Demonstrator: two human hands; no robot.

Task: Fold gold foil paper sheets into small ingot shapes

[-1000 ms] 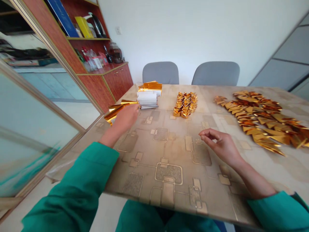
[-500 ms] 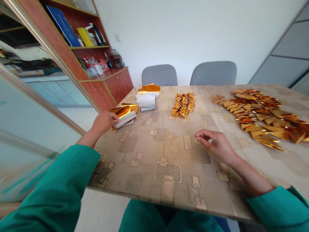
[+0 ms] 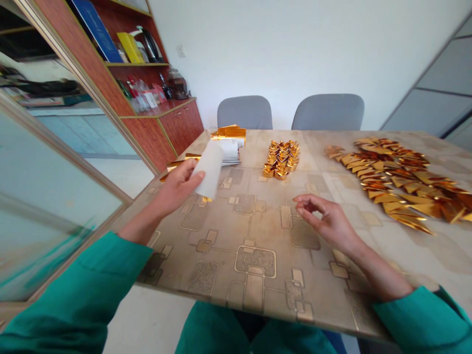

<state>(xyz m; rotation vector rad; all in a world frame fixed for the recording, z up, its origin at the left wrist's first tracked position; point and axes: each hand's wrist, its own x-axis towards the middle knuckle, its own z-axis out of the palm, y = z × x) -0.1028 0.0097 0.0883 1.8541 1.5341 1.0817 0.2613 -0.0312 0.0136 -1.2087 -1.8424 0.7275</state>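
In the head view my left hand (image 3: 180, 184) pinches a sheet of foil paper (image 3: 208, 172) between thumb and fingers, above the table's left part. Its white side faces me, and a bit of gold shows at the lower end. Behind it lies a stack of white-backed gold sheets (image 3: 231, 151), partly covered by the held sheet. More gold foil paper (image 3: 173, 164) lies behind my left hand, mostly hidden. Over the table's right half, my right hand (image 3: 328, 219) is curled, thumb and index tips close together, with nothing visible in them.
Folded gold foil pieces (image 3: 281, 160) stand in short rows mid-table. A large spread of folded gold pieces (image 3: 401, 177) covers the right side. The patterned tabletop (image 3: 254, 290) ends just before my lap. Two grey chairs (image 3: 328, 112) stand at the far side.
My left hand has lifted a foil paper sheet from the pile at the left and brought it right, tilted upright. The right hand has barely moved; its fingers are slightly looser.
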